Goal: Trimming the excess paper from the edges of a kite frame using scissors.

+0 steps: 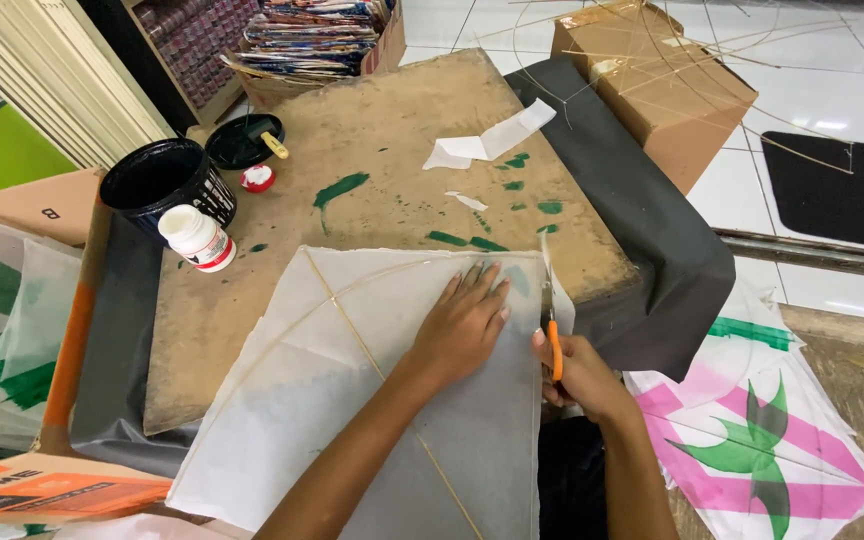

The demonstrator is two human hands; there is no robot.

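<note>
On the paint-stained brown tabletop (392,130), the left hand (462,325) lies flat on the white paper kite (352,400) while the right hand (577,370) grips orange-handled scissors (550,310) at its edge, where shifting paper could tear.

A paint-stained brown board (392,140) carries a white paper kite (352,400), white scraps (487,143), a glue bottle (197,238) and a black tub (165,180).

Two bare forearms entering from the near edge, no sleeves visible, left hand (464,325) bare with no rings or wristband, short pale fingernails, right hand (577,372) likewise ungloved, wrist unadorned
</note>
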